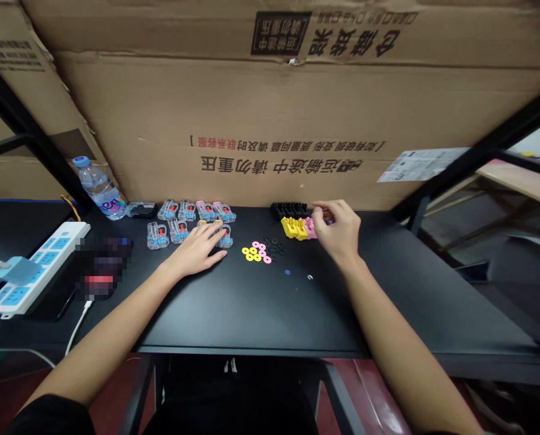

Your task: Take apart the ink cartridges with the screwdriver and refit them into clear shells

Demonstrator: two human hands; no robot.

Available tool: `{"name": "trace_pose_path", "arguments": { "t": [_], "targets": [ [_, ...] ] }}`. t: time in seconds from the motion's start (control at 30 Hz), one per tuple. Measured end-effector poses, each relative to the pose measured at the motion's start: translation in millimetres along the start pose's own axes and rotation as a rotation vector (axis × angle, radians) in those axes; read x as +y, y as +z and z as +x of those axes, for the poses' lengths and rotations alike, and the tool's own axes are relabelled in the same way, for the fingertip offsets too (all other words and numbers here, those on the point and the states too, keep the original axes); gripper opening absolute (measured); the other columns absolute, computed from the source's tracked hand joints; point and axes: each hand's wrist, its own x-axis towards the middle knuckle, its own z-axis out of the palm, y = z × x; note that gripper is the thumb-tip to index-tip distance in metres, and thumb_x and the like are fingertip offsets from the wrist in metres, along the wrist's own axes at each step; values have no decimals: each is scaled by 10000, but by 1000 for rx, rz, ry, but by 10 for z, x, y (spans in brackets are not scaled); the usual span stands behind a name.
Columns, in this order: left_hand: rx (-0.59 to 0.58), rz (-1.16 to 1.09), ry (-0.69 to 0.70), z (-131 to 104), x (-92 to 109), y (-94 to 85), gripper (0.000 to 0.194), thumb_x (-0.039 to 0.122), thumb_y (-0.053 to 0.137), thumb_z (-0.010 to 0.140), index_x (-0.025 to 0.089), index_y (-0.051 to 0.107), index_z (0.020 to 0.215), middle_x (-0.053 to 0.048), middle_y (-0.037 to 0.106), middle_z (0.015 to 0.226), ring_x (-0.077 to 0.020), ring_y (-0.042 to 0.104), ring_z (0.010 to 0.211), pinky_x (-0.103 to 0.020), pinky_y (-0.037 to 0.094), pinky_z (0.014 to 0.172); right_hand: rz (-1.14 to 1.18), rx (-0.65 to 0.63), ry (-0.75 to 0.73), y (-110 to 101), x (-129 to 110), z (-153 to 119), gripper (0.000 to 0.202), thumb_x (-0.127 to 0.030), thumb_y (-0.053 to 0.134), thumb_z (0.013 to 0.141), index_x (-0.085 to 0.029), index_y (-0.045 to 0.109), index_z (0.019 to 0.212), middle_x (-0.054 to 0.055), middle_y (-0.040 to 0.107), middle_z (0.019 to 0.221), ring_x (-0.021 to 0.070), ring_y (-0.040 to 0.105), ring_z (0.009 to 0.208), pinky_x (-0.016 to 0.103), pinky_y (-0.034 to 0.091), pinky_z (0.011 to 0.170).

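My left hand (199,249) rests with its fingers stretched out over the front row of clear plastic toy-like pieces (157,235), partly covering the right ones. These pieces have red and blue parts inside and stand in two rows. My right hand (340,232) is bent, fingers curled, beside the pink plastic parts (308,228). Whatever its fingertips hold is hidden. Left of it lie yellow plastic parts (293,228), with black plastic parts (290,210) behind. Between my hands are yellow rings (252,254), pink rings (263,247) and black rings (274,244).
A small blue disc (287,272) and a whitish bit (310,277) lie on the black table (252,314). At the left are a water bottle (101,188), a power strip (38,266) and a phone (104,269) on a cable. A cardboard sheet (270,109) stands behind.
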Motion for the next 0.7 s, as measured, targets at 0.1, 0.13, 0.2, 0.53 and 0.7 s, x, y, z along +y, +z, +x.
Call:
{"name": "trace_pose_path", "arguments": {
  "t": [0.1, 0.13, 0.2, 0.53, 0.7],
  "targets": [
    [2, -5, -47, 4, 48, 50, 642, 514, 519, 1077, 190, 448, 1627, -189, 389, 1730, -369, 354, 1611, -600, 295, 1304, 20, -29, -13, 61, -10, -24, 218, -266, 569, 952, -228, 783, 966, 101, 756, 944, 223, 691, 717, 391, 623, 725],
    [6, -5, -65, 5, 65, 66, 664, 520, 519, 1075, 178, 428, 1637, -201, 371, 1737, -383, 347, 1612, -608, 303, 1295, 25, -38, -15, 83, -4, -32, 215, -264, 572, 949, -226, 784, 959, 100, 757, 941, 220, 687, 706, 388, 621, 716],
    [10, -3, -91, 7, 97, 95, 692, 522, 520, 1070, 156, 403, 1645, -225, 348, 1741, -403, 330, 1615, -623, 310, 1283, 38, -52, -17, 124, 16, -48, 214, -263, 577, 943, -220, 787, 949, 99, 758, 940, 212, 680, 687, 380, 616, 700],
    [71, -37, -118, 18, 209, 78, 667, 485, 572, 1054, 221, 396, 1641, -187, 313, 1761, -420, 226, 1643, -693, 249, 1282, 95, -78, -6, 192, 28, -94, 226, -277, 583, 947, -212, 800, 947, 94, 758, 930, 210, 679, 678, 368, 592, 677],
    [186, -41, -129, 16, 184, -19, 620, 446, 614, 1031, 268, 445, 1600, -151, 350, 1741, -415, 239, 1627, -662, 308, 1257, 82, -97, -46, 202, -17, -87, 231, -269, 578, 949, -228, 806, 941, 104, 779, 936, 257, 721, 784, 422, 605, 796]
  ]
}}
